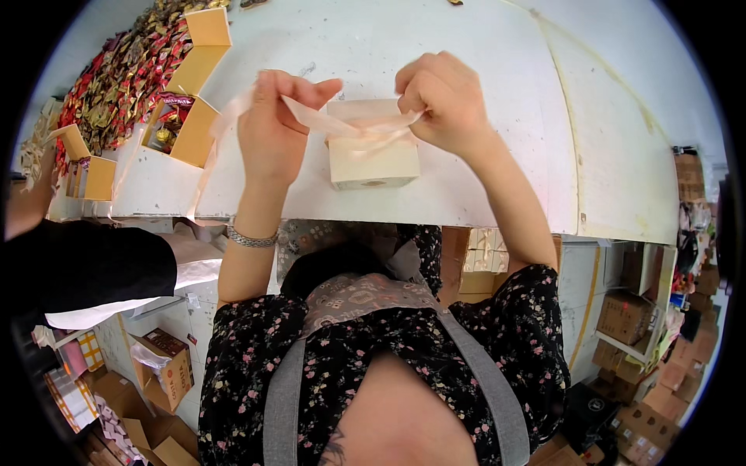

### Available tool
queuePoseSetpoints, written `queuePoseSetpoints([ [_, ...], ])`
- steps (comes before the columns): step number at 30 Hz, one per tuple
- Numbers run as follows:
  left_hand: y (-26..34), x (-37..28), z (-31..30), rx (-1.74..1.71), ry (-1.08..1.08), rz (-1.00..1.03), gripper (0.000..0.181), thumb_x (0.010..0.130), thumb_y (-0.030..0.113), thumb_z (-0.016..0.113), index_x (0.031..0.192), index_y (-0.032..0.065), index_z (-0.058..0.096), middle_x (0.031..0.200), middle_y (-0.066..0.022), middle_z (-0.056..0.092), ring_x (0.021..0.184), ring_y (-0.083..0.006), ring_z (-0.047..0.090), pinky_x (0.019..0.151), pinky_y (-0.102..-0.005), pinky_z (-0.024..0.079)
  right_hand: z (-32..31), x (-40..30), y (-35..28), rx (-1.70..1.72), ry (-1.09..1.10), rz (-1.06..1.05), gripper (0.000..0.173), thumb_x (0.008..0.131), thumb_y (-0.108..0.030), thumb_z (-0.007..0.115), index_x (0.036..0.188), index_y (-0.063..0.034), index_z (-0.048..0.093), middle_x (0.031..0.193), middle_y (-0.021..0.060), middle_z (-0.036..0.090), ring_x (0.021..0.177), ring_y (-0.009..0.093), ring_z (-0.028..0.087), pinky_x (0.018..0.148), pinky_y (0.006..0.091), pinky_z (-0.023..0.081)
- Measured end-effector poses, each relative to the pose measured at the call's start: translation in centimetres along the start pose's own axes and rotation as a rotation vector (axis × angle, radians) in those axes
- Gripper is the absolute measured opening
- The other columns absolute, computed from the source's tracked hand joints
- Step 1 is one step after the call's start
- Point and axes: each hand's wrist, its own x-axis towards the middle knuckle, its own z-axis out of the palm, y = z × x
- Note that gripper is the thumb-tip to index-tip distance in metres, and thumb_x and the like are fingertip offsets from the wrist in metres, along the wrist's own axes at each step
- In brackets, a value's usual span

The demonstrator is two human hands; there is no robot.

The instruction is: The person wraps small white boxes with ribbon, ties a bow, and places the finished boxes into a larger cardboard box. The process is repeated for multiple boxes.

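Note:
A small cream gift box (375, 166) stands on the white worktable, with a pale pink ribbon (326, 121) crossing above its top. My left hand (277, 125) is at the box's left, the ribbon running between its thumb and fingers, and a long tail hangs down at the left over the table's edge. At the upper right of the box, my right hand (446, 99) pinches the ribbon's other end between bent fingers. Both hands are raised above the box. Whether the ribbon is knotted where it crosses cannot be told.
A large heap of wrapped sweets (128, 87) covers the table's left. Beside it stand an open yellow box (195, 131) with sweets inside and a smaller open box (99, 177). A co-worker's black sleeve (105, 262) is at the left. Cardboard cartons (626, 317) stand below at both sides.

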Motion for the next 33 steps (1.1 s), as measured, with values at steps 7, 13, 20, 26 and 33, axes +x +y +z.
queuePoseSetpoints([
  [7, 1.6, 1.2, -1.4, 0.074, -0.123, -0.033, 0.036, 0.104, 0.032, 0.034, 0.081, 0.0079, 0.047, 0.066, 0.0014, 0.033, 0.06, -0.0114, 0.038, 0.08, -0.0347, 0.051, -5.0, 2.8, 0.1, -0.092, -0.36, 0.177, 0.021, 0.072, -0.023, 0.077, 0.083, -0.009, 0.064, 0.072, 0.0026, 0.059, 0.064, 0.02, 0.06, 0.053, 0.0264, 0.046],
  [13, 1.5, 1.6, 0.5, 0.452, -0.162, 0.081, 0.036, 0.103, 0.03, 0.037, 0.093, 0.0014, 0.056, 0.075, -0.0019, 0.051, 0.072, -0.0123, 0.053, 0.078, -0.0323, 0.052, -5.3, 2.1, 0.4, 0.08, -0.582, 0.579, 0.038, 0.073, -0.039, 0.076, 0.095, -0.0078, 0.073, 0.071, 0.0099, 0.067, 0.066, 0.023, 0.065, 0.059, 0.0303, 0.05],
  [20, 5.3, 5.3, 2.4, 1.004, -0.365, 0.247, 0.043, 0.104, 0.03, 0.032, 0.114, -0.0019, 0.059, 0.114, -0.0141, 0.064, 0.099, -0.017, 0.062, 0.084, -0.0302, 0.052, -3.7, 3.1, -2.1, 0.252, -0.394, 0.632, 0.035, 0.078, -0.037, 0.074, 0.094, -0.006, 0.074, 0.077, 0.0115, 0.07, 0.064, 0.02, 0.063, 0.064, 0.0292, 0.05],
  [26, 0.6, 3.0, 2.5, 1.199, -0.536, 0.06, 0.035, 0.096, 0.026, 0.05, 0.118, -0.0001, 0.059, 0.114, -0.0086, 0.065, 0.1, -0.017, 0.061, 0.087, -0.0295, 0.048, -3.0, 4.6, 0.6, 0.602, -0.23, 0.813, 0.021, 0.081, -0.026, 0.072, 0.092, -0.0082, 0.072, 0.073, 0.0004, 0.064, 0.074, 0.009, 0.055, 0.068, 0.0267, 0.041],
  [33, -0.4, 1.8, 1.7, 1.09, -0.24, -0.191, 0.019, 0.092, 0.024, 0.056, 0.086, 0.0073, 0.064, 0.073, 0.0005, 0.056, 0.07, -0.0086, 0.051, 0.065, -0.0249, 0.042, -1.7, 3.8, 1.3, -0.326, 0.125, 0.095, 0.025, 0.087, -0.027, 0.065, 0.09, -0.0024, 0.068, 0.075, 0.0028, 0.062, 0.068, 0.014, 0.054, 0.066, 0.0295, 0.045],
])
